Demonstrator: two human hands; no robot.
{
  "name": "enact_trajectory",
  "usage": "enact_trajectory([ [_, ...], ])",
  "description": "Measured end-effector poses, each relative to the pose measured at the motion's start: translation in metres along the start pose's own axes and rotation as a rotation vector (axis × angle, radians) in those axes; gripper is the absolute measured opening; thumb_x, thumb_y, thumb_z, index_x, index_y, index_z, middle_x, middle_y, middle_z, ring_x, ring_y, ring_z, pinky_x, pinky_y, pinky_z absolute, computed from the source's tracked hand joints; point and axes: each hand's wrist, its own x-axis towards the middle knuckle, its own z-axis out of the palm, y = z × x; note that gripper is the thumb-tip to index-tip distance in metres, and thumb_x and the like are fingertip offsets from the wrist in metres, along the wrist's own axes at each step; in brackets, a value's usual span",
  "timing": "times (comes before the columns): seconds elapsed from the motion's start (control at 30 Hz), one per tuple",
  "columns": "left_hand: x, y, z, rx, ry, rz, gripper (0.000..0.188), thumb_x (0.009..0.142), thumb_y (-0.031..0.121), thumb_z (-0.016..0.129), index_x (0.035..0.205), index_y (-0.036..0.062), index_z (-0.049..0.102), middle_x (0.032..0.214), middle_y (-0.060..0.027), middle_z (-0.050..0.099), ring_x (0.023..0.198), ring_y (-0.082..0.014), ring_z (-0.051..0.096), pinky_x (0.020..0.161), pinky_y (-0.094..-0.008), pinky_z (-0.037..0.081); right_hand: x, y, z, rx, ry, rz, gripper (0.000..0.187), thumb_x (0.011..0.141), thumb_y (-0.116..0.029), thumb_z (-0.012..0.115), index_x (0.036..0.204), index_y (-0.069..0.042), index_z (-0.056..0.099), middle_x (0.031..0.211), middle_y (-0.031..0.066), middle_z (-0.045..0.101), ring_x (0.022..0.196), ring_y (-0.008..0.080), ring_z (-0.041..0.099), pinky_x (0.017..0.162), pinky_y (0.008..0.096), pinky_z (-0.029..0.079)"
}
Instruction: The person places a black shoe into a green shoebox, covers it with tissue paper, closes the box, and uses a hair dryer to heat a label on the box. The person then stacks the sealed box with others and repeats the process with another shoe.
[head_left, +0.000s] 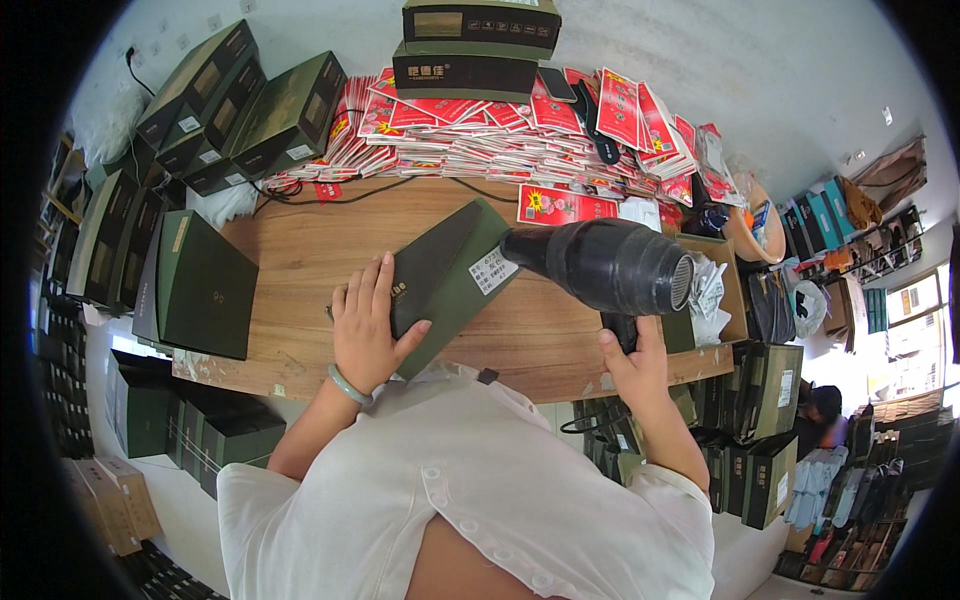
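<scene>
Hair dryer at the label of a green box, with an open carton of white wrapping to the right

A dark green box (pixel 440 265) lies at an angle on the wooden table (pixel 310 250), in front of the person; it looks shut, and its inside is hidden. The left hand (pixel 368 330) rests on its near left part, fingers extended and thumb spread apart from them. The right hand (pixel 638 365) is closed around the handle of a black hair dryer (pixel 610 265), whose nozzle meets the view of the box beside the white label (pixel 492 272); whether it touches cannot be told.

At the table's right end, an open carton (pixel 735 300) holds crumpled white wrapping (pixel 708 300). Beyond it, a peach-coloured bin (pixel 743 240) contains small items too crowded to tell apart.

At the back, two closed boxes (pixel 465 75) are stacked on a broad heap of red packets (pixel 450 155), with a phone (pixel 557 85) beside them. More closed boxes (pixel 290 110) lean together at the back left, and a green box (pixel 210 285) stands at the table's left end. Brown cartons (pixel 115 500) sit low at the left; their contents are not visible
</scene>
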Motion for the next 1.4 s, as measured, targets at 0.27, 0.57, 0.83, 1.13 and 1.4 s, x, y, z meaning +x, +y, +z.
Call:
enact_trajectory([
  [0.27,0.0,0.0,0.0,-0.007,-0.004,-0.003,0.09,0.085,0.056,0.055,0.146,-0.0049,0.029,0.14,-0.0221,0.045,0.124,-0.0384,0.043,0.102,-0.0486,0.029,0.006,-0.008,0.002,-0.072,0.036,-0.139,0.061,0.091,-0.025,0.067,0.141,-0.004,0.039,0.1,0.0061,0.055,0.065,0.009,0.053,0.052,0.0244,0.048],
  [0.57,0.0,-0.001,0.0,-0.019,-0.002,-0.015,0.089,0.086,0.056,0.055,0.146,-0.0048,0.03,0.139,-0.0225,0.045,0.124,-0.0384,0.044,0.102,-0.0485,0.029,0.002,-0.006,0.004,-0.087,-0.018,-0.032,0.057,0.091,-0.021,0.067,0.139,-0.002,0.042,0.1,0.0057,0.058,0.066,0.0074,0.052,0.052,0.0226,0.045],
  [0.83,0.001,-0.002,0.001,-0.018,0.013,-0.008,0.089,0.085,0.056,0.055,0.145,-0.0053,0.031,0.138,-0.0225,0.045,0.123,-0.0385,0.044,0.101,-0.0483,0.03,-0.005,-0.049,0.004,-0.106,-0.081,0.009,0.049,0.085,-0.028,0.073,0.124,-0.004,0.055,0.098,0.0135,0.067,0.088,0.0277,0.065,0.081,0.0377,0.051],
  [1.13,0.001,-0.003,0.0,-0.023,0.015,-0.008,0.089,0.086,0.055,0.056,0.145,-0.0055,0.03,0.138,-0.0228,0.046,0.122,-0.039,0.044,0.101,-0.0484,0.03,-0.012,-0.05,0.009,-0.131,-0.071,0.044,0.045,0.083,-0.027,0.075,0.117,-0.002,0.059,0.094,0.0134,0.068,0.085,0.0281,0.066,0.078,0.0373,0.05],
  [1.4,0.002,-0.003,0.0,-0.031,0.024,-0.016,0.089,0.085,0.055,0.056,0.146,-0.005,0.03,0.135,-0.0222,0.047,0.122,-0.0388,0.044,0.102,-0.0483,0.029,-0.026,-0.04,0.005,-0.182,-0.064,-0.006,0.045,0.081,-0.029,0.076,0.115,-0.005,0.06,0.095,0.0152,0.069,0.085,0.0327,0.067,0.075,0.0391,0.051],
])
